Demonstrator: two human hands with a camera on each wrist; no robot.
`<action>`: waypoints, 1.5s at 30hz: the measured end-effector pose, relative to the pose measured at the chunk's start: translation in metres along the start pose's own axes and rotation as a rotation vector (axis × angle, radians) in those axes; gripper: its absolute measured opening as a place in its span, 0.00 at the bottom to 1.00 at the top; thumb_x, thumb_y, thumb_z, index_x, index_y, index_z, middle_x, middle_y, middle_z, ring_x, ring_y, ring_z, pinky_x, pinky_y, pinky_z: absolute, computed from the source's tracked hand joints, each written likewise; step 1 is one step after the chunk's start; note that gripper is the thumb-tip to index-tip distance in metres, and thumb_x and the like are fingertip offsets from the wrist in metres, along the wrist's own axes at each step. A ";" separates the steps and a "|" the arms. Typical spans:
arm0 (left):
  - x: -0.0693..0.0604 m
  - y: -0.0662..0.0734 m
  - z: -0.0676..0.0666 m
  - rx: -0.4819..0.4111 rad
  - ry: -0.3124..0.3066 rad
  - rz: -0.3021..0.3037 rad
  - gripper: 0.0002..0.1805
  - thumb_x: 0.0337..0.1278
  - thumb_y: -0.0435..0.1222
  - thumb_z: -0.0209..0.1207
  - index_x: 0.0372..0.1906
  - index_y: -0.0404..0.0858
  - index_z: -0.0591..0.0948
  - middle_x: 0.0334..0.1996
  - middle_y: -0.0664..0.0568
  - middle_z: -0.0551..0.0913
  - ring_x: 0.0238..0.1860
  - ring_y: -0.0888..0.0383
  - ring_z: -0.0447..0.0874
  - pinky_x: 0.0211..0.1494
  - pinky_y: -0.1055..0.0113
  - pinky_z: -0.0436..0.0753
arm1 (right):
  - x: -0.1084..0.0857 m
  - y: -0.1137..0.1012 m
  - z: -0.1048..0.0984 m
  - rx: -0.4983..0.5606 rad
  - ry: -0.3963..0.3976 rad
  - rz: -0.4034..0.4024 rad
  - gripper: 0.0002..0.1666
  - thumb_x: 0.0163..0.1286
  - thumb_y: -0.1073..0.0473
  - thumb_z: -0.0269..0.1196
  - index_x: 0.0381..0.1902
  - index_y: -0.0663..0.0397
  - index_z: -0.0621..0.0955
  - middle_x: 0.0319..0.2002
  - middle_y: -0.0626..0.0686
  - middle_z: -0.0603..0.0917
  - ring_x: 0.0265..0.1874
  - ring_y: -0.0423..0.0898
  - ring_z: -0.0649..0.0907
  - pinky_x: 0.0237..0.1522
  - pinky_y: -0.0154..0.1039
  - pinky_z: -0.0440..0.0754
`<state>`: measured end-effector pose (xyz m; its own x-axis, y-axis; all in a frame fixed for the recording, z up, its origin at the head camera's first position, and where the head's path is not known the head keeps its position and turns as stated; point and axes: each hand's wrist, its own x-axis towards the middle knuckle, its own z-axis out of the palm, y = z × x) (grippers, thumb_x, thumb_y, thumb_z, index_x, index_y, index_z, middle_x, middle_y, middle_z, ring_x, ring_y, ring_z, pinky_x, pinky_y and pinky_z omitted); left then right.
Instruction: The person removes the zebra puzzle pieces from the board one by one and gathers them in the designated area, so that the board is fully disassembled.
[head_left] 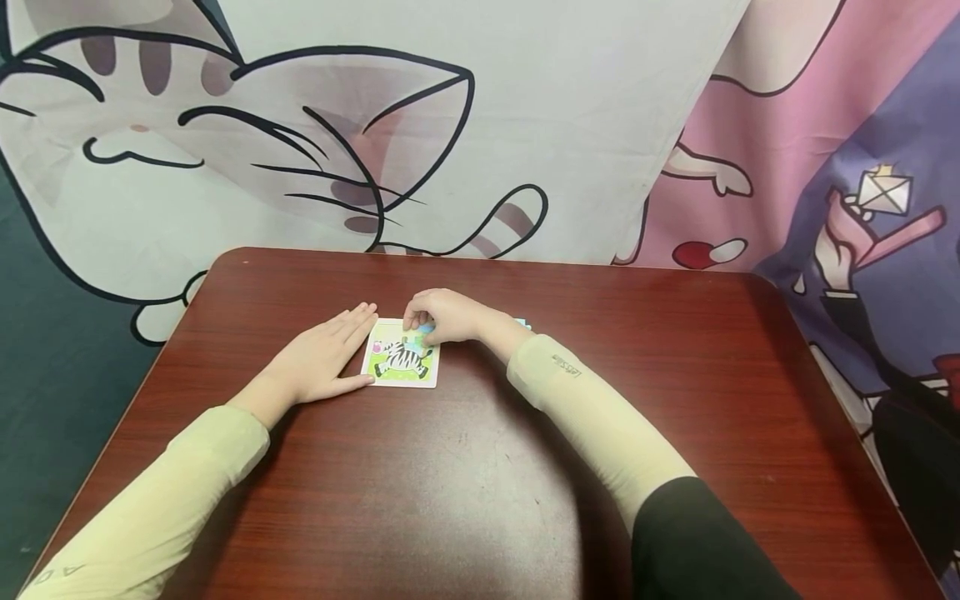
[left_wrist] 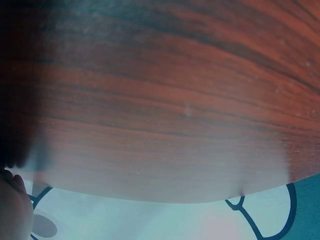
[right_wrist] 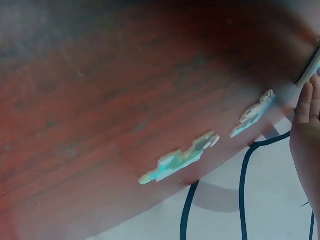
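White-rimmed puzzle (head_left: 399, 367) lay under curled fingers of right hand (head_left: 448, 317), hold unclear; left hand (head_left: 318, 357), fingers straight, touched its edge. Probably piece-fitting; next needed alignment.

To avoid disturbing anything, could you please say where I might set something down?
Bare: the table between left sleeve and right sleeve, and from there to its right edge. Crowded: around the zebra card, with the left grip at its edge, the right grip over it, two loose pieces nearby.
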<state>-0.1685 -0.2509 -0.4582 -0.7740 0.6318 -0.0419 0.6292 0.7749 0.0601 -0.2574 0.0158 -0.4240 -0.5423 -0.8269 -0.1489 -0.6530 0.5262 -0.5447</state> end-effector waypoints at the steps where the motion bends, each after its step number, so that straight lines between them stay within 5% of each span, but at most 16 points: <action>1: 0.000 0.000 0.000 0.001 -0.002 -0.001 0.54 0.69 0.60 0.60 0.83 0.26 0.57 0.85 0.35 0.56 0.86 0.39 0.54 0.87 0.46 0.61 | 0.000 0.001 0.000 0.004 0.006 -0.010 0.17 0.64 0.66 0.74 0.51 0.55 0.87 0.48 0.52 0.86 0.48 0.45 0.83 0.56 0.34 0.82; 10: -0.001 0.000 -0.001 -0.001 -0.001 -0.002 0.54 0.70 0.60 0.60 0.83 0.26 0.57 0.85 0.34 0.55 0.86 0.39 0.55 0.87 0.46 0.61 | -0.005 0.002 -0.005 0.001 -0.017 -0.064 0.21 0.63 0.65 0.77 0.55 0.56 0.88 0.52 0.52 0.88 0.51 0.46 0.85 0.60 0.36 0.84; 29: 0.000 0.000 0.001 -0.001 -0.008 -0.006 0.54 0.70 0.60 0.60 0.83 0.27 0.56 0.85 0.35 0.55 0.86 0.39 0.54 0.87 0.46 0.61 | 0.007 -0.007 -0.011 -0.084 -0.135 -0.036 0.21 0.62 0.66 0.78 0.52 0.56 0.85 0.49 0.52 0.84 0.50 0.45 0.81 0.58 0.36 0.81; 45: 0.000 -0.001 0.002 -0.001 -0.003 -0.002 0.54 0.70 0.60 0.60 0.83 0.26 0.56 0.85 0.35 0.55 0.86 0.39 0.54 0.87 0.46 0.61 | -0.001 0.003 -0.006 0.045 -0.018 -0.013 0.26 0.59 0.66 0.80 0.55 0.58 0.86 0.51 0.54 0.86 0.50 0.46 0.85 0.57 0.32 0.85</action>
<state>-0.1691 -0.2512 -0.4598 -0.7752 0.6301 -0.0455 0.6274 0.7763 0.0610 -0.2619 0.0188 -0.4206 -0.5239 -0.8373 -0.1565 -0.6351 0.5064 -0.5832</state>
